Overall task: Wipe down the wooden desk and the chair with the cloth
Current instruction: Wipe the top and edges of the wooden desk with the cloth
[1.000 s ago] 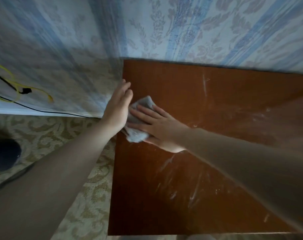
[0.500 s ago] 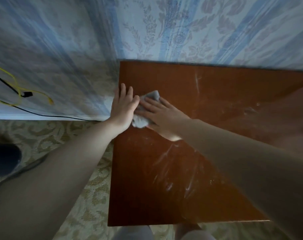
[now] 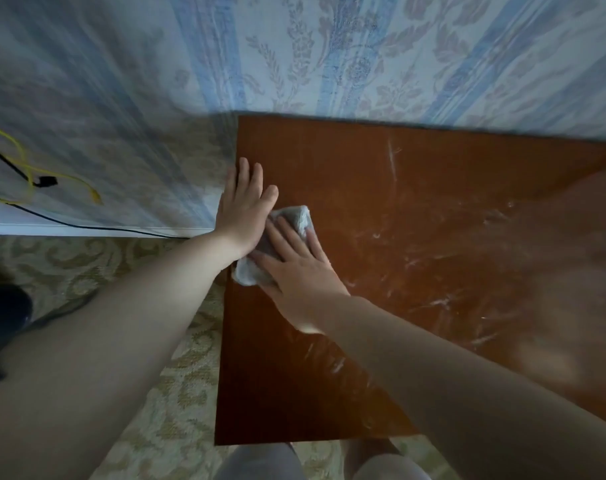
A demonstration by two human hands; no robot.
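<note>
Both hands' straight fingers [image 3: 287, 233] press crumpled grey cloth [image 3: 294, 216] on glossy, seemingly streaked wooden desk [image 3: 416, 202]

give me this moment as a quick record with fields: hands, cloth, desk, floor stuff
left hand: flat, fingers straight, at the desk's left edge beside the cloth
right hand: flat, pressing the cloth onto the desk
cloth: pale, bunched, near the desk's left edge
desk: reddish wood, against the wall, whitish streaks on top
wall: blue floral wallpaper
cables: yellow and black, left, by the wall
floor: patterned carpet
</note>
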